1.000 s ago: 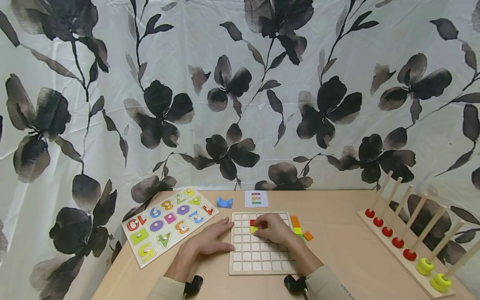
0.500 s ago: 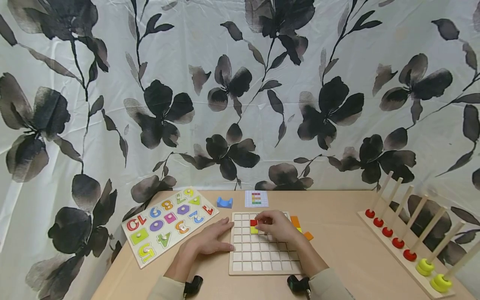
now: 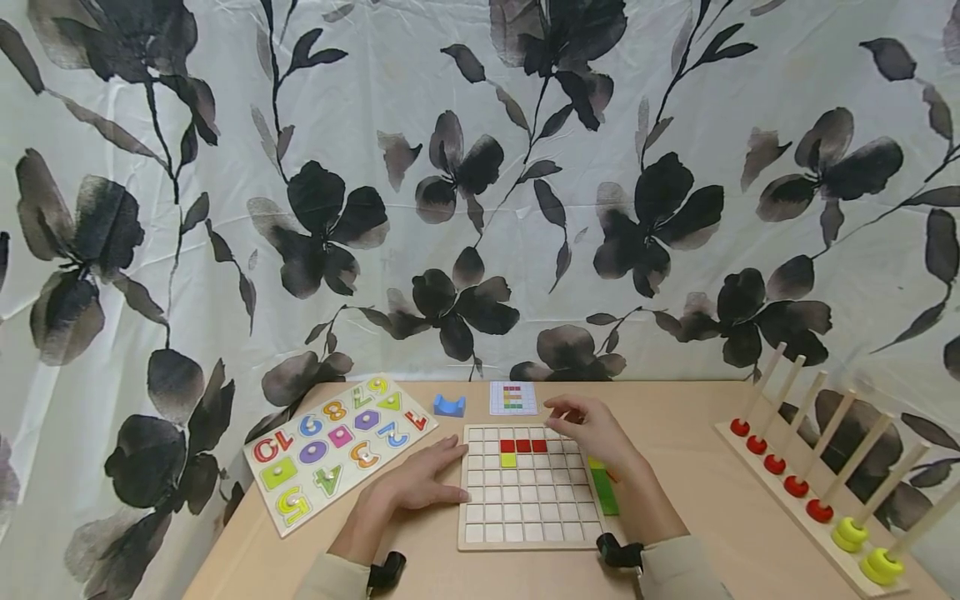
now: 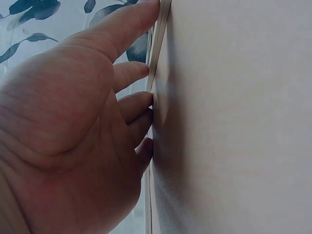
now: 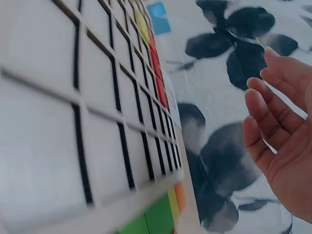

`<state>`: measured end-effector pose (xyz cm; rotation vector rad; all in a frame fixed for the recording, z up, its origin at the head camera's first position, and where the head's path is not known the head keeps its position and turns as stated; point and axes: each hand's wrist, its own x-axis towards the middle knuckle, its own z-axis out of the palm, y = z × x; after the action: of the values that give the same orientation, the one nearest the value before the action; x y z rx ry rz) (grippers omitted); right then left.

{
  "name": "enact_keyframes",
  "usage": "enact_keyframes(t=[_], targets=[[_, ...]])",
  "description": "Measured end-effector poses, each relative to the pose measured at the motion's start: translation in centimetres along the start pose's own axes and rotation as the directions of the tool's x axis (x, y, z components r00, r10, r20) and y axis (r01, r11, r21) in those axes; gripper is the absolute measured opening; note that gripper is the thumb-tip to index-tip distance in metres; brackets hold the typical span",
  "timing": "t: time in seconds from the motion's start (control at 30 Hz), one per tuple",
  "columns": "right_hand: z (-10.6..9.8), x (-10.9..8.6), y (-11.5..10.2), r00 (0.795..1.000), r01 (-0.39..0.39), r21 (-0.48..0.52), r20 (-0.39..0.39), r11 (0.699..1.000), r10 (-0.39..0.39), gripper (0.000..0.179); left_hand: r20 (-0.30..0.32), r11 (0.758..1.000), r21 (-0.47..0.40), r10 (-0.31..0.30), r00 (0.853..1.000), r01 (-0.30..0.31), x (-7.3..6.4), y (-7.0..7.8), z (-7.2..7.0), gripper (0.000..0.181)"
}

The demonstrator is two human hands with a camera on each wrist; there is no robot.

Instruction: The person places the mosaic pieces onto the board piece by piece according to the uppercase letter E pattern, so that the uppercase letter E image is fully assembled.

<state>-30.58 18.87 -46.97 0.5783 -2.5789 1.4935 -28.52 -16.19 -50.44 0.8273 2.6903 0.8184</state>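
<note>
A wooden grid board [image 3: 532, 508] lies flat on the table. Three red square tiles [image 3: 523, 446] sit side by side in one of its upper rows, and a yellow square tile [image 3: 508, 460] is just below the leftmost one. My left hand [image 3: 420, 477] rests at the board's left side, thumb and fingertips against the edge; the left wrist view shows them touching the wooden rim [image 4: 158, 48]. Over the board's far right corner hovers my right hand [image 3: 592, 429]. In the right wrist view its loosely bent fingers [image 5: 261, 105] hold nothing.
Green tiles [image 3: 605, 492] and a partly hidden yellow one lie along the board's right side. A pattern card [image 3: 513, 398] and a blue block [image 3: 449, 406] lie behind the board. A number puzzle [image 3: 341, 454] is at left, a peg counting rack [image 3: 813, 508] at right.
My right hand has lifted off the red tiles and moved right and away to the board's far corner, uncovering the full red row. The left hand has stayed put.
</note>
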Motion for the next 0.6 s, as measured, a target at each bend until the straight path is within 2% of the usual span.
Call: enact_keyframes(t=[0.23,0.47,0.53,0.6], targets=[[-1.9,-0.6,1.7,0.987,-0.143,-0.013,-0.072,0.99,0.142,0.035,-0.005,1.0,0.004,0.004,1.0,-0.004,-0.1,0.0,0.0,0.083],[-2.2,-1.0,3.0,0.956,-0.269,0.011,-0.119,0.963,0.268,0.036,-0.003,1.0,0.014,0.014,1.0,-0.014,0.0,-0.2,0.0,0.084],[-2.2,-1.0,3.6,0.947,-0.299,0.008,-0.124,0.954,0.298,0.036,-0.002,1.0,0.015,0.015,1.0,-0.015,0.0,-0.2,0.0,0.084],[-2.1,-1.1,4.2,0.951,-0.289,-0.023,-0.118,0.957,0.284,0.037,-0.002,1.0,0.019,0.014,1.0,-0.014,0.0,-0.2,0.1,0.085]])
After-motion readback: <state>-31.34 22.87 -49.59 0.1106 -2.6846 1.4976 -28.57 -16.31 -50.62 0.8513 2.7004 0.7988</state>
